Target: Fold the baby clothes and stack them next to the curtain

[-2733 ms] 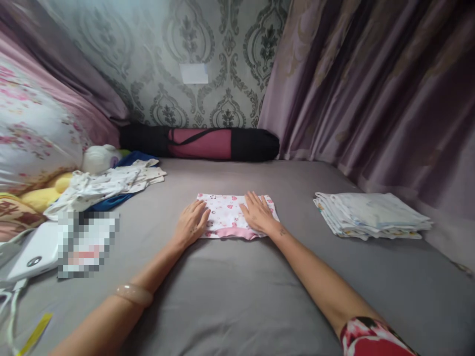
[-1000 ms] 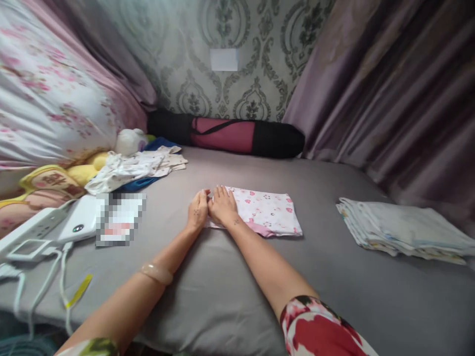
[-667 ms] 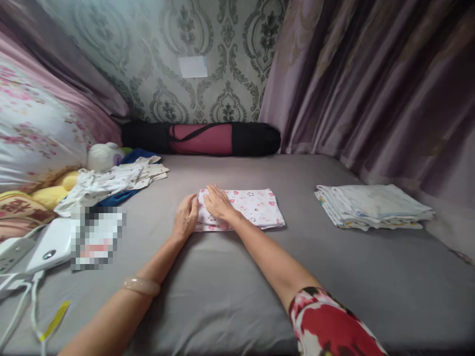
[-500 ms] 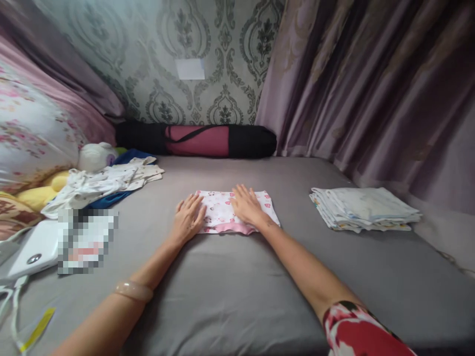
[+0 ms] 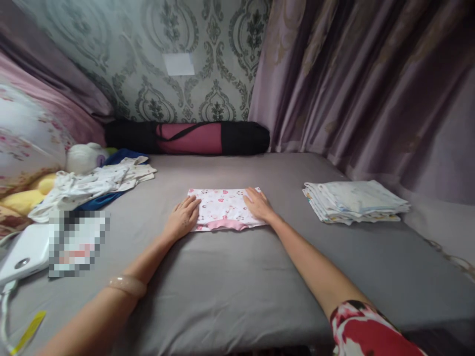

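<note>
A small folded garment (image 5: 222, 206), white with pink and dark prints and a pink band along its near edge, lies flat on the grey bed sheet (image 5: 222, 277). My left hand (image 5: 183, 216) rests on its left edge, fingers stretched out and holding nothing. On the right edge my right hand (image 5: 259, 203) lies flat, its fingers pointing away from me. A pale bangle (image 5: 127, 286) is on my left forearm. Both palms face down, so their undersides are hidden.
To the right sits a stack of folded white cloths (image 5: 356, 201). Rumpled white clothes (image 5: 92, 185) lie at the left, near a white power bank (image 5: 27, 249) with a cable. Against the wall is a long black and maroon bag (image 5: 189, 137). Curtains hang at both sides.
My right hand has slid right across the garment, from near its middle to its right edge. My left hand stays at the left edge. The view has shifted slightly.
</note>
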{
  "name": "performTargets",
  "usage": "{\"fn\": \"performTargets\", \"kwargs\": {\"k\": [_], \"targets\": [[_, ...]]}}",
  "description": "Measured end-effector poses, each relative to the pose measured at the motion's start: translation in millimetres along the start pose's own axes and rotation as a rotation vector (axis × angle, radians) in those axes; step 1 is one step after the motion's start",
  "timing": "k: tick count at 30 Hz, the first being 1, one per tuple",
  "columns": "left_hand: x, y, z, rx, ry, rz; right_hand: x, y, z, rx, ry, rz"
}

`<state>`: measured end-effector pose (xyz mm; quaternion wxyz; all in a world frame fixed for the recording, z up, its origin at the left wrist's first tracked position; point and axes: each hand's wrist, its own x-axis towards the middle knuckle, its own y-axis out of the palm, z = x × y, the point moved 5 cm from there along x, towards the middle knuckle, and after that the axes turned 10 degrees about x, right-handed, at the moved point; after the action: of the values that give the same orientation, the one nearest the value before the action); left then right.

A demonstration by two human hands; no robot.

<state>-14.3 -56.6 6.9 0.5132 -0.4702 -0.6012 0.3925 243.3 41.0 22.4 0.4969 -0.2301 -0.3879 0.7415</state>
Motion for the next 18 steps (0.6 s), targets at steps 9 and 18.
{"fn": "performTargets", "kwargs": {"k": [9,18], "targets": [[11.7,-18.8,40.9,0.046,-0.378,0.125,-22.1,-51.0,-57.5,0.551,0.553,-0.068],[11.5,-34.7,26.4,-0.194,-0.577,0.359,-32.3,-43.9,-29.4,0.584,0.613,0.083]]}}
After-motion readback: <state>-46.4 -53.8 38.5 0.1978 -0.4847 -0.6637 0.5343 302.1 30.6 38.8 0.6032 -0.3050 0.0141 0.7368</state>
